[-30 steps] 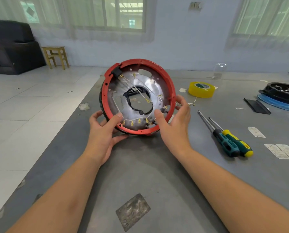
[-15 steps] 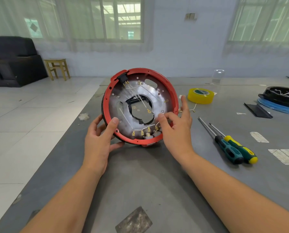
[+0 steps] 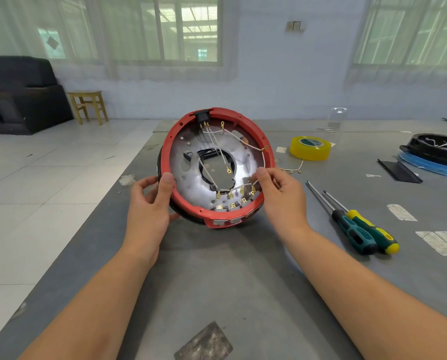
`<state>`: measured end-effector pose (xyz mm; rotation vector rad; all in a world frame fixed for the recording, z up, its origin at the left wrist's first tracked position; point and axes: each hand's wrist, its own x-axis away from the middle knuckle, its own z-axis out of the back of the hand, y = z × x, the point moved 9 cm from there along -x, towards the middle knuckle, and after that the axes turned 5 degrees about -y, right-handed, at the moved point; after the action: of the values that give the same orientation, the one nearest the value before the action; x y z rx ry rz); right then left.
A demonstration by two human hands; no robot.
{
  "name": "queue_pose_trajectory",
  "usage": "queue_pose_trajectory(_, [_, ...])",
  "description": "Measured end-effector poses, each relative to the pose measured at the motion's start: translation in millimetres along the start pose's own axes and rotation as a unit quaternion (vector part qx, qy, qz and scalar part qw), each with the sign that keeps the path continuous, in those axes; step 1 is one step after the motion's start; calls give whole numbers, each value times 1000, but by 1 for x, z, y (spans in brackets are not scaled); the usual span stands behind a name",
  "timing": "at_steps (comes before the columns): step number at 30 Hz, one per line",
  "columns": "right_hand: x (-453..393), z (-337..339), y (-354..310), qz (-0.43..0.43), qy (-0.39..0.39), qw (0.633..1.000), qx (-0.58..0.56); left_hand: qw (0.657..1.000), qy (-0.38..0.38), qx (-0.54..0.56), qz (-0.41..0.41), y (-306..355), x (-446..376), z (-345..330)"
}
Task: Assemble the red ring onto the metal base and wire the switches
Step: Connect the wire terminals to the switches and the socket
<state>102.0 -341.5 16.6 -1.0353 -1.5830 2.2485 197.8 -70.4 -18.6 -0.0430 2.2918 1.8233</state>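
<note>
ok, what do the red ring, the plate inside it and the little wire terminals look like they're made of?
Red ring: likely moulded plastic, matte, uniform colour, no glare.
Plate: bare metal, probably aluminium or steel; silvery with blurry reflections.
Terminals: brass-coloured metal, shiny yellow; the alloy can't be told.

- No text, brand, number or sign can be read anywhere in this view.
- The yellow tape roll (image 3: 310, 148) carries a green and white label on its top face, but the print is too small and blurred to make out.
- The pale paper slips (image 3: 401, 212) on the grey table (image 3: 243, 281) show faint marks that cannot be read.
</note>
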Motion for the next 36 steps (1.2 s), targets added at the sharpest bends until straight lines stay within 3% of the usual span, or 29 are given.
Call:
queue_pose_trajectory(6, [3,-4,5,-31,31,997,-65,997,-32,59,36,-19,9,-14])
queue_pose_trajectory(14, [15,-28,30,-117,32,977,-177,971,-173,161,30,-16,22,-51])
queue_pose_trajectory(21, [21,-39,34,-131,19,967,-217,975,-76,203,45,-20,21,-38])
queue_pose_trajectory(33, [27,-49,26,-99,-35,975,-194,966,-147,207,53,-28,24,-49])
queue_pose_trajectory(36, [30,-54,22,-79,-52,983,-159,966,-136,207,67,-33,20,-48])
